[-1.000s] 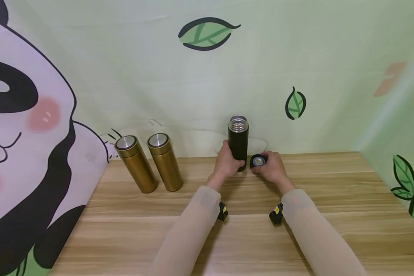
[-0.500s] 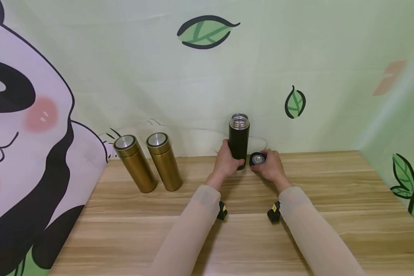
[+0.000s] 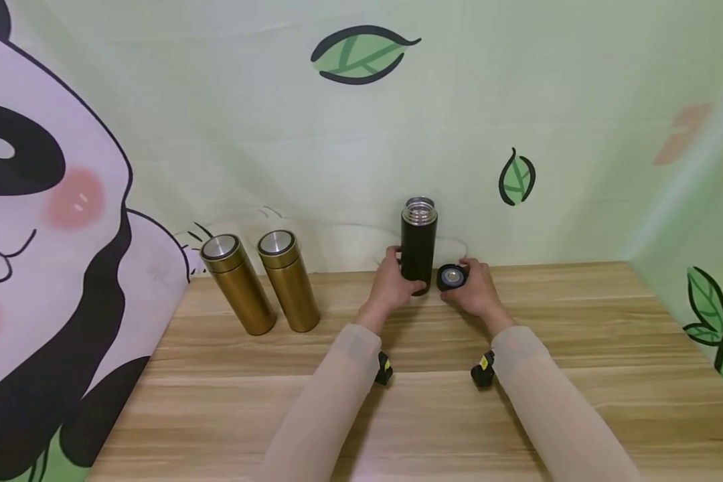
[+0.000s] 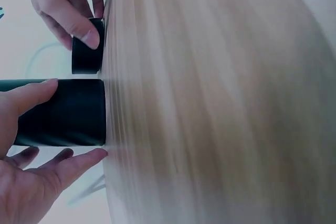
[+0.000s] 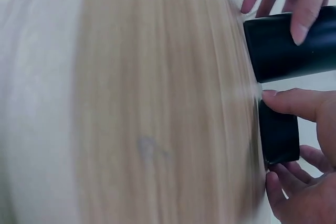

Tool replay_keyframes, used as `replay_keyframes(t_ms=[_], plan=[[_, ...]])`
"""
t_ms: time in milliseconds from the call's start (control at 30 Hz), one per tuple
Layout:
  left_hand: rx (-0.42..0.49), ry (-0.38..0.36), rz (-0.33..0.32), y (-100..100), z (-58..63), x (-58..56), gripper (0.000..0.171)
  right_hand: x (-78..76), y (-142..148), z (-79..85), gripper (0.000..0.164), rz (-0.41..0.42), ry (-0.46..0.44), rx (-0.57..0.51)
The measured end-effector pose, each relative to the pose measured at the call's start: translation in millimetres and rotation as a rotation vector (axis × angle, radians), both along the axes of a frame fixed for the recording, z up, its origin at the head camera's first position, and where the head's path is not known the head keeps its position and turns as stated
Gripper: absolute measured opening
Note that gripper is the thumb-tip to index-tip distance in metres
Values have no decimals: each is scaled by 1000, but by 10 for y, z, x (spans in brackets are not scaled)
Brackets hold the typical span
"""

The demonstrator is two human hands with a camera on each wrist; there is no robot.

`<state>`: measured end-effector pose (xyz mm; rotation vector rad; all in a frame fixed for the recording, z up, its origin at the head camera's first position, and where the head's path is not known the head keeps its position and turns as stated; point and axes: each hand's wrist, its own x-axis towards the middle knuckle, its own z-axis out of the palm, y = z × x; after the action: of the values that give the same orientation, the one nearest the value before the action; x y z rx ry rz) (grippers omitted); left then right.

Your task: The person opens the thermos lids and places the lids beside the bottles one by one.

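A black thermos bottle [image 3: 418, 249], its threaded steel mouth uncovered, stands upright at the back of the wooden table. My left hand [image 3: 391, 280] is beside its lower body: the thumb lies across the front, and the fingers extend loosely along the left side, as the left wrist view shows. Just right of the bottle, the black lid [image 3: 452, 276] sits upside down on the tabletop, inner side up. My right hand [image 3: 474, 288] holds this lid [image 5: 279, 132] by its sides, thumb on one side and fingers on the other.
Two gold thermos bottles with steel-topped lids, one [image 3: 237, 288] and another [image 3: 289, 284], stand capped at the left. Behind the wooden table [image 3: 434, 415] hangs a pale green printed backdrop [image 3: 241, 134] with a panda and leaves.
The black bottle has shifted slightly right and back. My left fingers have loosened a little away from its side. The lid and right hand stay nearly where they were.
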<state>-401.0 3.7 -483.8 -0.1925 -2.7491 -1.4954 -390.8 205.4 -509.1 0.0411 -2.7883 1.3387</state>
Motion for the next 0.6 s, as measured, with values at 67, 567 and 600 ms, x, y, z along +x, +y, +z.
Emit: replay_keyframes(t_ms=[67, 567, 600], plan=[[-2, -10, 0, -21, 16, 19, 92, 9, 23, 10, 95, 8, -2, -9], [-66, -55, -74, -315, 77, 263, 97, 275, 115, 141, 88, -37, -109, -99], [-68, -58, -79, -336, 77, 290, 98, 299, 119, 145, 87, -35, -111, -106]])
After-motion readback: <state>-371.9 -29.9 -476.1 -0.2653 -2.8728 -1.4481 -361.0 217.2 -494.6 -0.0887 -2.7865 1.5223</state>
